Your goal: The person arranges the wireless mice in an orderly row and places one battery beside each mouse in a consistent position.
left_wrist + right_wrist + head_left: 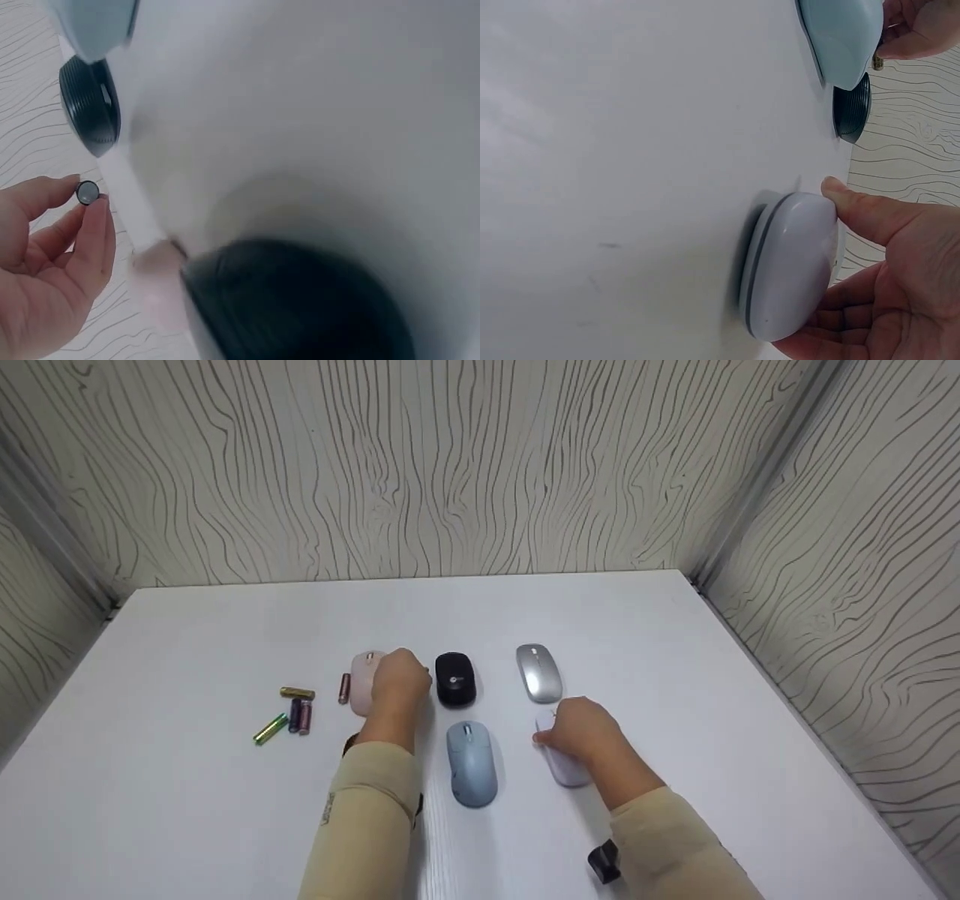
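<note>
My left hand (401, 679) is over the right side of a pink mouse (361, 684). In the left wrist view, its thumb and fingertips pinch a battery (88, 193), seen end-on. A black mouse (455, 680) lies just right of that hand. My right hand (589, 731) grips a pale lavender mouse (791, 266), thumb on one side and fingers on the other. This mouse rests on the white table (225, 825). Between the forearms lies a light blue mouse (472, 765).
Beyond the right hand lies a silver mouse (539, 673). One red battery (344, 688) stands close left of the pink mouse. Farther left are a gold battery (298, 692), a green battery (271, 729) and a dark battery (295, 715) beside another red one. Patterned panels (420, 472) wall the table.
</note>
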A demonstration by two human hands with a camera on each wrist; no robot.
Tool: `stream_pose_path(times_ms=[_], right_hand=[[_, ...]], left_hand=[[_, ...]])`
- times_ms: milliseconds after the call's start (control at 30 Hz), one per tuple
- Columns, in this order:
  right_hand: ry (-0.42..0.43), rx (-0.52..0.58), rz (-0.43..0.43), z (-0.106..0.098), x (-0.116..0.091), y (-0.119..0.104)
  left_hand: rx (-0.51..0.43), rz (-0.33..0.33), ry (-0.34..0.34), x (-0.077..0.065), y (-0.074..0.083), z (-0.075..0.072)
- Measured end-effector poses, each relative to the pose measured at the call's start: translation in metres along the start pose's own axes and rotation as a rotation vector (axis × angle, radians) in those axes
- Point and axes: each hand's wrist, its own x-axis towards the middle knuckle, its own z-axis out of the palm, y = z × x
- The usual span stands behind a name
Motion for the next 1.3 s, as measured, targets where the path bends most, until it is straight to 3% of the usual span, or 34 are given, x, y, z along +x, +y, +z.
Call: stream_pose_path(times_ms=[233,433,900,1300], right_hand=[[0.015,0.017,0.002,0.001,0.0,0.0],[0.029,0.02,-0.002,0.0,-0.001,-0.001],[0.019,0.012,0.01,0.001,-0.001,-0.002],[0.034,-0.007,-0.002,0.001,-0.003,-0.002]], left_hand=[[-0.032,-0.008,0.008,0.002,0.005,0.008],[-0.006,-0.004,0.016,0.006,0.003,0.011],[0.013,-0.041,-0.033,0.014,0.0,0.02],[0.001,-0.039,0.004,0.015,0.0,0.023]])
